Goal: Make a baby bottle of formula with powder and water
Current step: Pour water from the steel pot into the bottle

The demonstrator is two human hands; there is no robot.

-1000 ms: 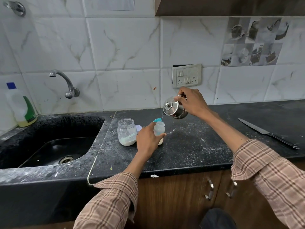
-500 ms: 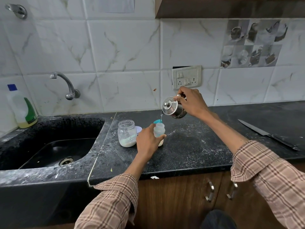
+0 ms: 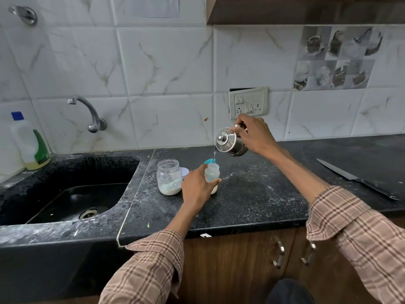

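Water-filling step: powder jar [image 3: 169, 177] stands just left of the baby bottle [image 3: 211, 173], upright on the table [image 3: 252, 194], left hand [image 3: 197, 189] wrapped round it. Right hand [image 3: 254, 133] grips the tilted steel kettle [image 3: 230, 143], thin stream entering the bottle mouth. Next, likely: level the kettle at fill height, then cap.

Two hands are working at the black counter [image 3: 252, 198]: the left hand [image 3: 197, 189] and the right hand [image 3: 255, 133]. One baby bottle [image 3: 211, 172], one shiny kettle [image 3: 230, 142] and one powder jar [image 3: 169, 177] are sitting mid-counter. One knife [image 3: 355, 178] is lying near the right edge. One soap bottle [image 3: 30, 143] is standing by the one tap [image 3: 89, 113].
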